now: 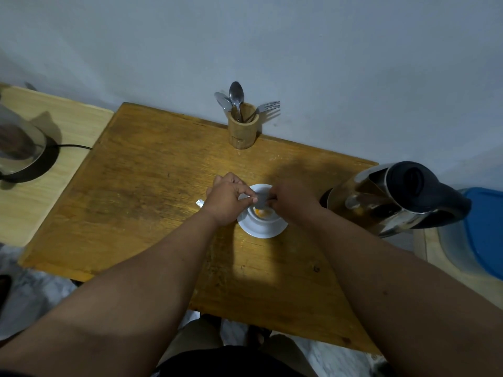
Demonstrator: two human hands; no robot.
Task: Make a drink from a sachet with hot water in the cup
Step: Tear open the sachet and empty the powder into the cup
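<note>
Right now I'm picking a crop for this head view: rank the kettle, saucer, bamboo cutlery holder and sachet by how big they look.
1. kettle, largest.
2. saucer, partly hidden by the hands.
3. bamboo cutlery holder; it stands farther away, so its rank against the saucer is unsure.
4. sachet, smallest, mostly covered by fingers.

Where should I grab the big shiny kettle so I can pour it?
Grab the kettle by its black handle, coming from the right. The handle sticks out on that side, away from the cup, and the spout points toward the cup. The steel body may be hot.
</note>
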